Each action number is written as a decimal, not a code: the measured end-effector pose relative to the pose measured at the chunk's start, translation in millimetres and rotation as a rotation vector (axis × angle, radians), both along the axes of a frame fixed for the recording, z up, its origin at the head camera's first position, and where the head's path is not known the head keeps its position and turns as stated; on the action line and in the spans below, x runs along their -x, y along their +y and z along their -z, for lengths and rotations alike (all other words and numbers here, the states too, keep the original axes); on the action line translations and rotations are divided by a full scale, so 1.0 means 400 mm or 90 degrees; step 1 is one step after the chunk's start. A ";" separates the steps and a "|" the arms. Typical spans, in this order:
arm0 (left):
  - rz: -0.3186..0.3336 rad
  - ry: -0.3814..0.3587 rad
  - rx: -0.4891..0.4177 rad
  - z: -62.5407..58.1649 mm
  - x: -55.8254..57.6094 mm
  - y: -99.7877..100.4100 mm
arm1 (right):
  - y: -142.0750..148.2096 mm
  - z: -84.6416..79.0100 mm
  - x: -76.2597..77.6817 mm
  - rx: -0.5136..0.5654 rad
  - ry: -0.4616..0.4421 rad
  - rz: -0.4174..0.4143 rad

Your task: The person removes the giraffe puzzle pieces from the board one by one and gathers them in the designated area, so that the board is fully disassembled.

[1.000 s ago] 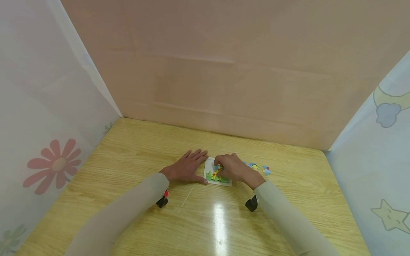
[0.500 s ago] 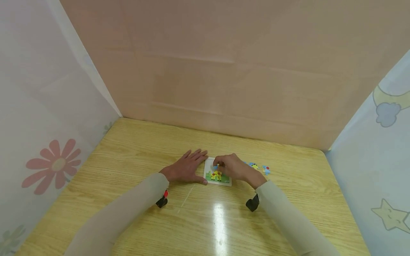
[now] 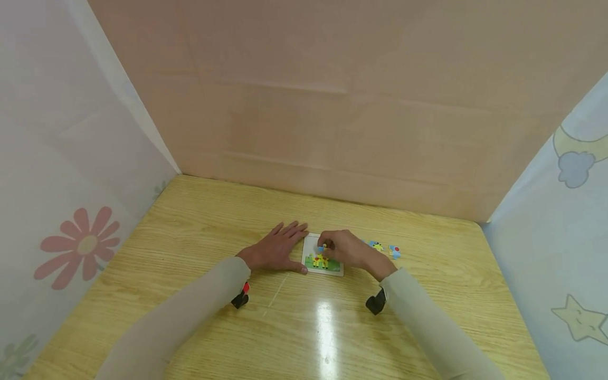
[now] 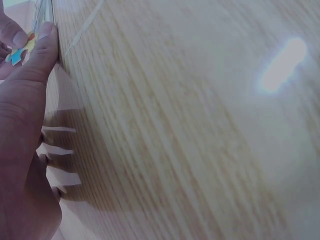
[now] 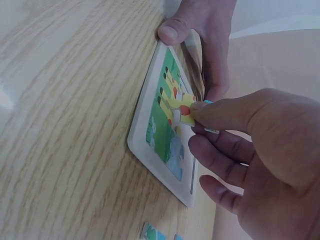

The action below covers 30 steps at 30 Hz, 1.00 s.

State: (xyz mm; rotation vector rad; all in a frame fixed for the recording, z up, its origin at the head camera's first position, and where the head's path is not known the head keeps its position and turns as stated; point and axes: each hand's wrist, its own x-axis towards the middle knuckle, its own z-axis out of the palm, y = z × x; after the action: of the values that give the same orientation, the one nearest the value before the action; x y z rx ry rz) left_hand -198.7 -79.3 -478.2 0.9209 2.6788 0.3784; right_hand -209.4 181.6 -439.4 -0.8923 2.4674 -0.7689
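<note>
A small white-framed jigsaw board (image 3: 325, 273) lies on the wooden table, its lower part filled with green grass and yellow giraffe legs, its upper part bare white. My left hand (image 3: 275, 249) rests spread along the board's left side, thumb (image 5: 172, 32) at the near corner. Over the board my right hand (image 3: 347, 248) pinches a jigsaw piece (image 5: 188, 114) between thumb and fingers; it is yellow and blue with a red spot. In the right wrist view this piece is tilted, close over the laid pieces. The left wrist view shows part of the piece (image 4: 16, 56) past my left thumb.
Several loose jigsaw pieces (image 3: 377, 246) lie right of the board, one blue piece with a red spot (image 3: 395, 252) farthest right. A pinkish-brown cloth wall (image 3: 304, 105) closes the back; patterned cloth (image 3: 546, 253) hangs at the sides. Light glares on the table (image 3: 325, 338).
My right hand has turned the jigsaw piece in its fingers and shifted very slightly, so more of the giraffe on the board shows. My left hand has kept still.
</note>
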 end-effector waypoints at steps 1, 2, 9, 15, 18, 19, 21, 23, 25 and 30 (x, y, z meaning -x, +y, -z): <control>0.001 0.002 0.000 0.000 0.000 0.000 | 0.000 0.000 0.000 -0.002 -0.004 0.002; 0.001 0.001 0.000 0.000 -0.001 0.000 | 0.000 0.000 -0.001 -0.002 -0.006 0.001; -0.001 -0.005 -0.002 -0.003 -0.001 0.000 | 0.003 -0.015 -0.006 -0.006 -0.007 0.003; 0.001 -0.003 0.010 -0.002 0.002 -0.001 | 0.015 -0.032 -0.012 -0.009 -0.020 0.034; 0.002 -0.005 0.007 -0.006 0.001 -0.001 | 0.026 -0.031 -0.013 -0.005 -0.012 0.056; 0.002 -0.005 0.006 -0.007 0.000 -0.001 | 0.032 -0.029 -0.012 -0.001 -0.008 0.063; 0.001 -0.006 0.003 -0.009 -0.001 -0.001 | 0.045 -0.026 -0.011 0.010 -0.005 0.077; 0.000 -0.008 0.001 -0.009 -0.002 -0.001 | 0.061 -0.025 -0.010 0.023 -0.003 0.082; 0.000 -0.007 0.001 -0.008 -0.001 -0.001 | 0.076 -0.026 -0.009 0.030 0.003 0.081; 0.004 0.002 0.006 -0.003 0.000 -0.003 | 0.112 -0.038 -0.010 0.026 0.027 0.080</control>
State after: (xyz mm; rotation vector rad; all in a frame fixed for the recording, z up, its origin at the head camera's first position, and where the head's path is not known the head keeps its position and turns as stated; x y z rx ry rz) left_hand -198.7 -80.5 -476.9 0.9282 2.6775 0.3625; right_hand -205.5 226.6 -424.3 -0.7818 2.5731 -0.8535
